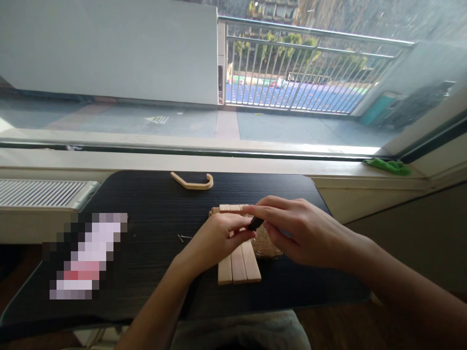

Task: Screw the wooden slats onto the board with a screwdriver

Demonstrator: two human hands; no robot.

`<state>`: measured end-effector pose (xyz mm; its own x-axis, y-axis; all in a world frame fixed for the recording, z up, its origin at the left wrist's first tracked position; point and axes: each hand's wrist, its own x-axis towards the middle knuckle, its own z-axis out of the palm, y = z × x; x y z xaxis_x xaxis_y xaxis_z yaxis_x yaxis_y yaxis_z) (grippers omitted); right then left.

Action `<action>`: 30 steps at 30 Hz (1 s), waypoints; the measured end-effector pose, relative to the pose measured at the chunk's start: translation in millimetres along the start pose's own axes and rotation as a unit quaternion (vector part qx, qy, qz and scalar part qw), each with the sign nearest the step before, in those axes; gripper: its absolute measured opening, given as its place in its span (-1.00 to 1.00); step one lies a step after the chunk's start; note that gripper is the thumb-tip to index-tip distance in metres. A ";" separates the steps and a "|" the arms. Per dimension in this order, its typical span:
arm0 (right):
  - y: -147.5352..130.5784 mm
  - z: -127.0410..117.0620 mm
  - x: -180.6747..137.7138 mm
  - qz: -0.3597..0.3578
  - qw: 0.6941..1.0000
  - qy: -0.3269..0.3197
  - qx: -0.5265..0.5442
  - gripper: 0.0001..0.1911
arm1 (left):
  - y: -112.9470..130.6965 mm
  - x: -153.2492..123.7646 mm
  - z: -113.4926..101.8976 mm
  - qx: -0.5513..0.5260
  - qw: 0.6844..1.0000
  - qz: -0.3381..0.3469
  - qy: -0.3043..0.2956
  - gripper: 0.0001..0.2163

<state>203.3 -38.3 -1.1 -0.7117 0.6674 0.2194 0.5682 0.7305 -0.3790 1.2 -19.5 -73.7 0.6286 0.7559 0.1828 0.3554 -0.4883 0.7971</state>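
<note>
My left hand (217,235) is over a flat piece of light wooden slats (239,270), thumb and forefinger closed at the lower end of a short black piece (256,223). From the right, my right hand (297,228) closes its fingers around the same black piece; its full shape is hidden between my hands. The slats lie side by side, and their middle is covered by my left hand. A brown, patterned item (268,243) lies partly under my right hand, its kind unclear. Just left of my left hand are small metal screws or nails (185,237).
A hooked wooden piece (193,185) lies near the far edge of the black table (153,272). A pixelated pink-white item (95,250) is at the left. Beyond stand a radiator (44,194) and a windowsill (255,165) with a green cloth (388,166).
</note>
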 end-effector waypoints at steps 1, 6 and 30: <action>-0.4 -0.4 -0.3 -0.001 1.000 -0.004 -0.001 -0.53 | 0.0 -0.1 0.0 -0.001 1.000 0.000 -0.002 -0.75; -0.5 -1.2 -0.5 -0.003 1.000 -0.007 -0.014 -0.54 | 1.5 -0.4 1.3 -0.013 1.000 0.003 -0.001 -0.79; -1.8 5.8 -0.8 -0.017 0.996 0.024 -0.088 -0.69 | 6.3 -2.9 4.6 0.014 0.993 -0.010 0.118 -0.85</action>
<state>200.5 -40.9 -5.8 -0.7131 0.6456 0.2734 0.6114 0.7635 -0.2082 4.8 -26.7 -71.9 0.4433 0.8447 0.3000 0.3868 -0.4822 0.7861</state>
